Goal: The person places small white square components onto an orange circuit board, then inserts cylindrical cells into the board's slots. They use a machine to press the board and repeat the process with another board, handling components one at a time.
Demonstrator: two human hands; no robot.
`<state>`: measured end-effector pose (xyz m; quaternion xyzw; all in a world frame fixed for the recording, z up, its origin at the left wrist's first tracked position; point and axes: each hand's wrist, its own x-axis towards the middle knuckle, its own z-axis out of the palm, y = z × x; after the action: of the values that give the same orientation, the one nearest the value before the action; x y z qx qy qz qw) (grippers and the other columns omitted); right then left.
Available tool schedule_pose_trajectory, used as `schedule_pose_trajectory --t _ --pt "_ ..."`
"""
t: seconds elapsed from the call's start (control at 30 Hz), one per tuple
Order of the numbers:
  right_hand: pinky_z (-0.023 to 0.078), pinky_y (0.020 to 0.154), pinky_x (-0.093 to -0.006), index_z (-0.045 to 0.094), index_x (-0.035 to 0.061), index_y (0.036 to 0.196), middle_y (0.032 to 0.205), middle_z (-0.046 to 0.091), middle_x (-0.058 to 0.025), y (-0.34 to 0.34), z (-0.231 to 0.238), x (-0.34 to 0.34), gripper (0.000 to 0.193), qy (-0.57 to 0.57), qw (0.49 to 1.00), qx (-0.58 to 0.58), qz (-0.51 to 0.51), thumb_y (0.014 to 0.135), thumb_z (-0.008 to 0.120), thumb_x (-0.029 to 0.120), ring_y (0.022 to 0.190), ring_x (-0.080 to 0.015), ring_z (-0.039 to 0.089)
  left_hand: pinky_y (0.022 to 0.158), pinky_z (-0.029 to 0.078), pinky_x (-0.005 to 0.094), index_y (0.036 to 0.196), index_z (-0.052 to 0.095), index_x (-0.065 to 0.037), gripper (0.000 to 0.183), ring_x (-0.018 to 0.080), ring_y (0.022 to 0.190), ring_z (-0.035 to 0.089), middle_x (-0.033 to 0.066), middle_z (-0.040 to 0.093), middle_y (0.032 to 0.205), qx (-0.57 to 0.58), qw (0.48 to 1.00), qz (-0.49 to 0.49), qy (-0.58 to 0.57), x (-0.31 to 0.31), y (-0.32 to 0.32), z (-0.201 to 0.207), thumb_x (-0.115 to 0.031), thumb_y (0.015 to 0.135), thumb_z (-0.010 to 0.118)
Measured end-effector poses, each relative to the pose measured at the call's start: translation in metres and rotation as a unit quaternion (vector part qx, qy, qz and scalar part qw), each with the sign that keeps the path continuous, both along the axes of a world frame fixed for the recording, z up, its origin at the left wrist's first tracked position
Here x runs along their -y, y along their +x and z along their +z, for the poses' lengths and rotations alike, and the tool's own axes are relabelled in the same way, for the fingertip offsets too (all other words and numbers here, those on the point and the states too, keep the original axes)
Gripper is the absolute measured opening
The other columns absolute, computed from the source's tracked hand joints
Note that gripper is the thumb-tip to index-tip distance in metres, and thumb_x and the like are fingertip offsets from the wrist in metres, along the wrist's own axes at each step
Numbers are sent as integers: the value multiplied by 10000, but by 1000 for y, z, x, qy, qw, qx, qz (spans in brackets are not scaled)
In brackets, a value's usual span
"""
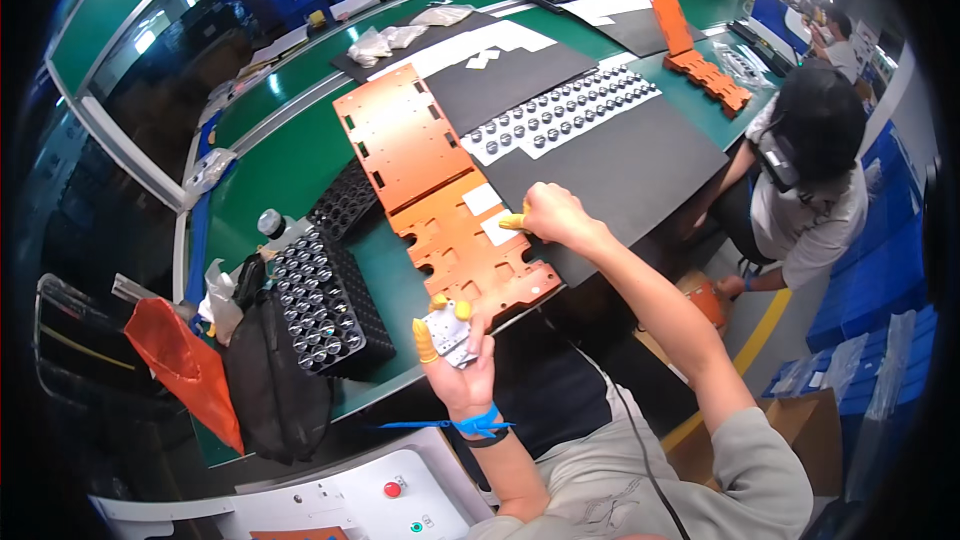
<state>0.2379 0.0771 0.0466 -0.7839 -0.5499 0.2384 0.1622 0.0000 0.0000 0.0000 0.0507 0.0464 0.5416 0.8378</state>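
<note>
My left hand [463,378], a blue band at its wrist and yellow covers on some fingertips, holds a small pale grey plate with holes [448,332] at the near end of an orange panel. My right hand [556,214] is closed, its yellow-covered fingertips pressed together at a white square sheet [498,228]; whether they grip it is hidden. A second white square [481,199] lies just beyond. Both squares rest on the orange panel [455,245], which has slots and notched edges. Joined to its far end is a flatter orange panel [405,135].
Left of the panels stands a black tray of round clear-topped parts [318,302]. Black boards [610,175] and white sheets with rows of round parts [560,112] lie to the right. A co-worker [810,160] sits at the right. An orange bag [185,365] hangs at the left edge.
</note>
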Motion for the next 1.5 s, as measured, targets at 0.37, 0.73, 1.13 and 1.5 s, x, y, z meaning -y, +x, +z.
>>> schedule_pose_trajectory --t 0.37,0.73,1.13,1.5 --pt "542 648 -419 698 10 837 695 688 -123 -95 28 -20 229 315 923 -97 198 851 741 235 687 -319 696 551 364 282 1247 535 -31 405 207 747 444 129 536 1029 -64 998 -4 -9 -2 -23 -8 -285 933 555" --pt "545 742 -431 668 8 1006 894 703 -160 -188 23 -68 364 280 893 -122 330 826 773 306 854 -329 694 512 340 244 1343 514 -113 474 163 660 433 128 573 1239 -111 993 29 23 3 -39 -12 -433 995 557" --pt "547 643 -480 668 -25 709 723 675 -228 -207 39 -70 189 310 897 -1 316 675 720 154 721 -388 695 570 318 260 1393 441 -1 893 115 648 436 102 643 1068 -217 970 54 92 20 -50 -24 -382 697 850" --pt "539 604 -485 673 -9 764 731 681 -208 -220 42 -60 166 383 889 -1 250 622 686 76 668 -372 694 625 356 280 1404 455 -20 880 139 659 435 129 603 1174 -233 969 69 44 19 -62 -49 -450 734 831"
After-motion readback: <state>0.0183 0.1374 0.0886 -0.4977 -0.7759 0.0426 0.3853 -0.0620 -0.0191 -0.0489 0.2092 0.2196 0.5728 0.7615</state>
